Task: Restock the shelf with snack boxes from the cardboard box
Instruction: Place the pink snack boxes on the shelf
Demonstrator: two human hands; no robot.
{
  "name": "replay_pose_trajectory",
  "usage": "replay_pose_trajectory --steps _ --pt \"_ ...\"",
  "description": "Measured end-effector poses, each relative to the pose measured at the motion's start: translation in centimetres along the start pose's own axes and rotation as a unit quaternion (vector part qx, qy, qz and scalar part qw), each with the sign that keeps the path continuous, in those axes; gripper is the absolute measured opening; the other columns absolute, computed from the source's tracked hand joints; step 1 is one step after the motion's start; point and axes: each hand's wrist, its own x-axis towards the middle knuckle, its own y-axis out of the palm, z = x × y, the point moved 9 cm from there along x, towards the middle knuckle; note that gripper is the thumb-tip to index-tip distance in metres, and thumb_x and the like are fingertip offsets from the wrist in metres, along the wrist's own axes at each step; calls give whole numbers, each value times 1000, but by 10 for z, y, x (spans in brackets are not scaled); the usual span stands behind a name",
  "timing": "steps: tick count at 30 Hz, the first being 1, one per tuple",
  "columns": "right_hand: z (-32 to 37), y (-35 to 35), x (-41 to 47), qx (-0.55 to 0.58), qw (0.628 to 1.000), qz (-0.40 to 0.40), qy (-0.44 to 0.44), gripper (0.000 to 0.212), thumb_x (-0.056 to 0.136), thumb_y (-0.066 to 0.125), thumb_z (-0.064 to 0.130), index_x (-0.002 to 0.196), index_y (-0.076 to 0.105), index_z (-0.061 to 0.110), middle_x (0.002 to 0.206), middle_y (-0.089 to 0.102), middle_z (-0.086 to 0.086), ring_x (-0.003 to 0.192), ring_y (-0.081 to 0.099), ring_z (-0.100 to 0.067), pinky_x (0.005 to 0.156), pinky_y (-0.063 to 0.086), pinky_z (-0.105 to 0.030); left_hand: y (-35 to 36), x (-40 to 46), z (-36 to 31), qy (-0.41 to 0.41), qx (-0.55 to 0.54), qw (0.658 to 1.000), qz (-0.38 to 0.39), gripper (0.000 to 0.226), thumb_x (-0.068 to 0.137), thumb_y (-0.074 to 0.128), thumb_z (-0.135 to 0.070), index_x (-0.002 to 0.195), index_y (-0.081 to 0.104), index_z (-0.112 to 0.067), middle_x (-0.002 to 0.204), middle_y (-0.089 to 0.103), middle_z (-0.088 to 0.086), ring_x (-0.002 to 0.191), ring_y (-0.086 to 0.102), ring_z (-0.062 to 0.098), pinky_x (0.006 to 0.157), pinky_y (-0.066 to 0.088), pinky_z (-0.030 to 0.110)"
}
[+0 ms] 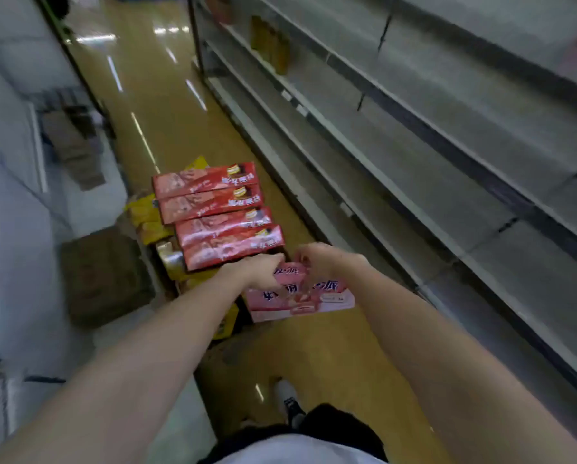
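Observation:
Several long red snack boxes point(213, 212) lie side by side on top of a pile on the aisle floor. Below them, nearer me, are pink snack boxes point(300, 301) with white lettering. My left hand point(263, 271) and my right hand point(314, 259) both reach down to the top edge of the pink boxes, fingers curled over them. The cardboard box point(227, 324) under the pile shows only as yellow-brown edges. The grey metal shelf point(431, 182) runs along the right, its tiers mostly bare.
Yellow packages point(146, 216) lie left of the red boxes. A brown carton point(103, 272) stands on the floor at the left, beside white cabinets. A few brown packs point(270, 41) stand far up the shelf. My shoe point(289, 400) is on the tan floor below.

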Motion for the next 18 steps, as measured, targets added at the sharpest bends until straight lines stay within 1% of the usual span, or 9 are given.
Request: replay_pose_trajectory --steps 2,4,6,8,10,11,13,15,18 --pt "-24 -7 -20 21 998 -39 38 57 55 92 36 96 52 34 95 61 10 86 58 -16 63 47 -29 -6 7 -27 33 24 999 -21 96 56 74 -71 131 46 -19 130 56 3 108 57 24 90 50 41" --pt "-47 -14 -42 53 993 -70 82 62 45 89 46 93 50 41 94 60 14 86 61 -15 73 55 -37 -15 9 -56 61 41 996 -43 86 59 77 -66 125 51 -17 128 59 4 107 58 25 91 50 42" --pt "-63 -21 -64 85 987 -91 105 65 45 89 46 98 52 43 97 61 13 86 62 -13 73 59 -40 -29 8 -84 86 58 992 -66 75 66 80 -58 124 54 -17 125 61 2 108 59 25 90 50 40" --pt "-75 -32 -80 101 982 -113 115 64 50 89 44 103 53 40 99 61 11 87 62 -15 69 60 -40 -45 10 -106 102 66 989 -82 74 65 81 -55 125 56 -20 121 62 1 108 59 24 89 50 38" --pt "-87 -49 -99 110 972 -161 128 66 53 86 48 109 52 40 103 60 12 90 62 -15 70 60 -40 -62 14 -125 113 46 988 -97 73 60 84 -52 122 56 -25 116 64 -1 103 61 23 89 51 37" --pt "-93 -57 -108 105 966 -193 133 68 56 85 50 113 50 37 106 60 11 93 61 -16 73 59 -39 -71 16 -134 124 31 986 -104 72 60 86 -49 121 56 -28 115 64 -3 101 61 21 89 52 37" --pt "-108 -75 -134 87 950 -259 151 61 66 82 50 113 48 31 106 60 6 92 59 -17 79 54 -37 -92 16 -161 160 12 981 -111 69 63 86 -42 124 54 -33 116 63 -9 98 62 16 89 53 37" --pt "-119 -93 -163 77 931 -316 165 54 73 78 51 114 50 29 105 59 6 92 58 -17 82 50 -36 -111 13 -191 199 9 973 -118 67 66 85 -39 125 54 -41 114 61 -16 97 62 11 91 52 36" --pt "-137 -119 -199 52 909 -374 177 56 73 78 51 117 51 28 110 62 7 102 58 -18 89 45 -39 -136 18 -233 240 7 964 -117 66 68 86 -36 127 57 -44 114 57 -14 98 61 12 92 52 37"
